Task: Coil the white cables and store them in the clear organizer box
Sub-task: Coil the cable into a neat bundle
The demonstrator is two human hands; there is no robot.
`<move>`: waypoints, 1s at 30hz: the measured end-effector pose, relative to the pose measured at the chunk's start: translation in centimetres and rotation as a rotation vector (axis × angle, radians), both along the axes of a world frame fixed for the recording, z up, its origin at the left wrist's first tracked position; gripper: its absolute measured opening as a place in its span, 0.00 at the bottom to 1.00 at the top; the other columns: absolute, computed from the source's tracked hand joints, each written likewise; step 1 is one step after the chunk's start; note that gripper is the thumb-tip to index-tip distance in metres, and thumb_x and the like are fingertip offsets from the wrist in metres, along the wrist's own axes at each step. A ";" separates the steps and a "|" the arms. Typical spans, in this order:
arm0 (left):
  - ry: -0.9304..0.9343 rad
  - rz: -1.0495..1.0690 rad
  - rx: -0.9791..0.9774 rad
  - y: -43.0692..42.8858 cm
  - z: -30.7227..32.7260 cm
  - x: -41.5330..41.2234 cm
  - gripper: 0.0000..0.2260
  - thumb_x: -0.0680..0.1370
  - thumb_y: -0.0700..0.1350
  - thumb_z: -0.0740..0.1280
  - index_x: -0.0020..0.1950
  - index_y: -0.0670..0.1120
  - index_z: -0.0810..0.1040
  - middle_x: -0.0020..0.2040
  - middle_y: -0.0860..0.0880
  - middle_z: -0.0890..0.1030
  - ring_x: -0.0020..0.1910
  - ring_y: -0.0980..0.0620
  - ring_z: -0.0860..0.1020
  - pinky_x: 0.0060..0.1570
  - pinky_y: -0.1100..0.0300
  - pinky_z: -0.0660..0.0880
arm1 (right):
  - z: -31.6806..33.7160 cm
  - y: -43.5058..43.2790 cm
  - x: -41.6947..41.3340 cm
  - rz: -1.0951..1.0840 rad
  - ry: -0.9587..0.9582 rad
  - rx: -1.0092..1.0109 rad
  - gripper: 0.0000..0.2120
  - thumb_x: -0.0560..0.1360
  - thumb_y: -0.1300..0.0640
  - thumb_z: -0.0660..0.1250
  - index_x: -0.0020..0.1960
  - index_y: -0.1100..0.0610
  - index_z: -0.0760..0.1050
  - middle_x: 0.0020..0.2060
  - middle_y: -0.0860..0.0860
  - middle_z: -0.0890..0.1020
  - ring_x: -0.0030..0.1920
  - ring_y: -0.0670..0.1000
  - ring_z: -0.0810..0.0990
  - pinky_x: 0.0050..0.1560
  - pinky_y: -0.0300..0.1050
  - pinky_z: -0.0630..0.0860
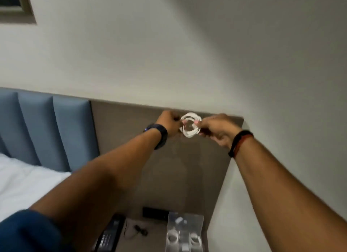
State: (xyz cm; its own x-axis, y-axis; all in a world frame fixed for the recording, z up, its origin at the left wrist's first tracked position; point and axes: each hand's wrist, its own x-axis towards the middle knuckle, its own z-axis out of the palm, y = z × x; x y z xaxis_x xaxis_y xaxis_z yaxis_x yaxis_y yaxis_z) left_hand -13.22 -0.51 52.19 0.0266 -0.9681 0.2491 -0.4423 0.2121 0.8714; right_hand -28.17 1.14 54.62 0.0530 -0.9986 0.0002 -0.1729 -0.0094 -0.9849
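Note:
I hold a coiled white cable (190, 125) up in the air in front of the brown wall panel. My left hand (169, 123) grips the coil's left side and my right hand (217, 128) grips its right side. Far below, at the bottom of the view, the clear organizer box (185, 233) stands on the bedside table. Two white coils (172, 237) lie in its compartments, with a small white piece in the back one.
A black remote (109, 235) and a thin black cable (138, 229) lie on the bedside table left of the box. A black socket plate (155, 213) sits on the panel behind. The bed with white sheets (24, 184) and blue headboard is at left.

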 end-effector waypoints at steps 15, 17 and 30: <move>0.270 -0.025 0.482 -3.5 -34.9 0.0 0.08 0.71 0.31 0.70 0.47 0.38 0.77 0.38 0.43 0.80 0.36 0.52 0.78 0.42 0.58 0.78 | -34.3 -4.5 -1.9 0.017 0.081 0.415 0.08 0.71 0.67 0.71 0.45 0.58 0.74 0.37 0.55 0.80 0.34 0.48 0.75 0.32 0.40 0.72; 0.302 0.002 0.545 -4.5 -41.6 0.0 0.06 0.70 0.29 0.69 0.42 0.38 0.77 0.35 0.42 0.79 0.34 0.53 0.79 0.42 0.56 0.77 | -41.0 -5.2 -1.6 -0.004 0.075 0.457 0.06 0.72 0.68 0.70 0.44 0.61 0.75 0.34 0.53 0.80 0.31 0.46 0.75 0.31 0.38 0.74; 0.362 0.312 0.764 -9.6 -74.2 -0.8 0.09 0.65 0.27 0.73 0.33 0.40 0.79 0.39 0.40 0.80 0.40 0.47 0.78 0.48 0.57 0.78 | -74.8 -9.6 0.6 -0.230 0.192 0.519 0.13 0.72 0.66 0.69 0.35 0.51 0.73 0.37 0.55 0.83 0.38 0.52 0.79 0.43 0.46 0.75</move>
